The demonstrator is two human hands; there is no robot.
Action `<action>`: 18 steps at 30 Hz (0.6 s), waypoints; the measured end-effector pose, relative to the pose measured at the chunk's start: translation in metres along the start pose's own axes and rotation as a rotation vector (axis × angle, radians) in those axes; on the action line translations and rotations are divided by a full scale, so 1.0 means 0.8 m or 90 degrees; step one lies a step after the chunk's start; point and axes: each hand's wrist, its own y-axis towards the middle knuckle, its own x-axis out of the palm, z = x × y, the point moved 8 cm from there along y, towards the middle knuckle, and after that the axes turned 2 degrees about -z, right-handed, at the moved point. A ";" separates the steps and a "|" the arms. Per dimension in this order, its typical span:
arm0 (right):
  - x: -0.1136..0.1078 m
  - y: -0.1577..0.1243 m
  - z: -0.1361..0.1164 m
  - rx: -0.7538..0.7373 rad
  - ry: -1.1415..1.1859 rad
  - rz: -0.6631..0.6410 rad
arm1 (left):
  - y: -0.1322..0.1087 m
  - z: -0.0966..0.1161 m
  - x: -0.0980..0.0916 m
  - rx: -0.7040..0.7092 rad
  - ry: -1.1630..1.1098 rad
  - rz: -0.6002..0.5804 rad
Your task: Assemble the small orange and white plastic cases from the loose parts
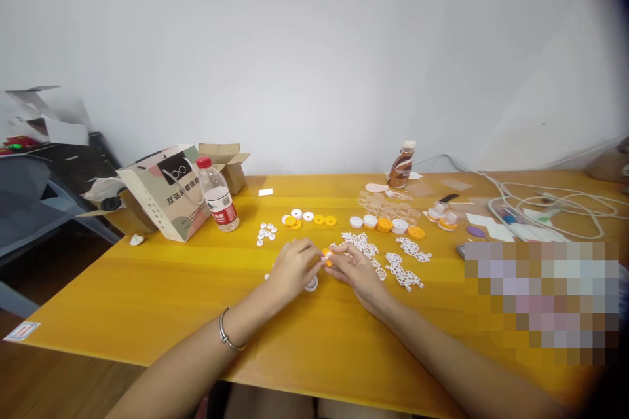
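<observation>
Between my two hands, above the middle of the table, is a small orange round piece [327, 258] with a bit of white on it. My left hand [296, 268] pinches it from the left, and my right hand [354, 271] grips it from the right. Fingers cover much of the piece. A white round cap [311, 284] lies just below my left fingers. White lattice pieces [403, 272] are spread beside and behind my right hand. Several small white knobs [266, 232] sit behind my left hand, near orange and white discs [325, 220].
Orange and white round cups [384, 225] stand in a row behind clear plastic rings [388, 204]. A water bottle [221, 200] and paper bag [170, 193] stand at left. A coffee bottle [401, 165] is at back; white cables [545, 200] lie right.
</observation>
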 end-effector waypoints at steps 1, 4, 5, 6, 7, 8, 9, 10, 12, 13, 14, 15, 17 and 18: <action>0.001 0.001 0.001 -0.002 0.000 -0.006 | 0.000 -0.001 0.001 -0.012 0.015 0.007; 0.004 0.002 0.002 -0.013 -0.015 -0.015 | -0.002 -0.001 0.003 -0.031 0.063 0.001; 0.004 0.002 0.001 -0.020 -0.023 -0.014 | -0.002 -0.001 0.004 -0.035 0.075 -0.004; 0.005 0.001 0.000 -0.025 -0.029 -0.013 | -0.002 -0.002 0.003 -0.040 0.083 -0.008; 0.006 0.001 -0.001 -0.029 -0.032 -0.011 | -0.002 -0.002 0.003 -0.044 0.084 -0.010; 0.006 0.001 -0.001 -0.031 -0.032 -0.010 | -0.001 -0.003 0.002 -0.045 0.076 -0.010; 0.006 0.000 -0.001 -0.029 -0.029 -0.008 | -0.001 -0.004 0.002 -0.043 0.061 -0.011; 0.006 0.000 -0.001 -0.024 -0.023 -0.007 | 0.000 -0.005 0.001 -0.039 0.041 -0.010; 0.006 0.000 0.000 -0.015 -0.010 -0.008 | 0.000 -0.005 -0.001 -0.025 -0.003 -0.008; 0.006 0.000 0.000 -0.012 -0.003 -0.009 | 0.000 -0.006 -0.002 -0.019 -0.020 -0.005; 0.005 -0.001 0.000 -0.009 0.004 -0.010 | 0.001 -0.006 -0.003 -0.014 -0.033 -0.001; 0.005 -0.001 0.000 -0.007 0.009 -0.011 | 0.000 -0.006 -0.004 -0.011 -0.043 0.001; 0.005 -0.001 0.000 -0.003 0.018 -0.013 | 0.000 -0.006 -0.004 -0.009 -0.059 0.001; 0.006 -0.002 -0.001 -0.002 0.020 -0.015 | 0.001 -0.006 -0.004 -0.012 -0.067 0.002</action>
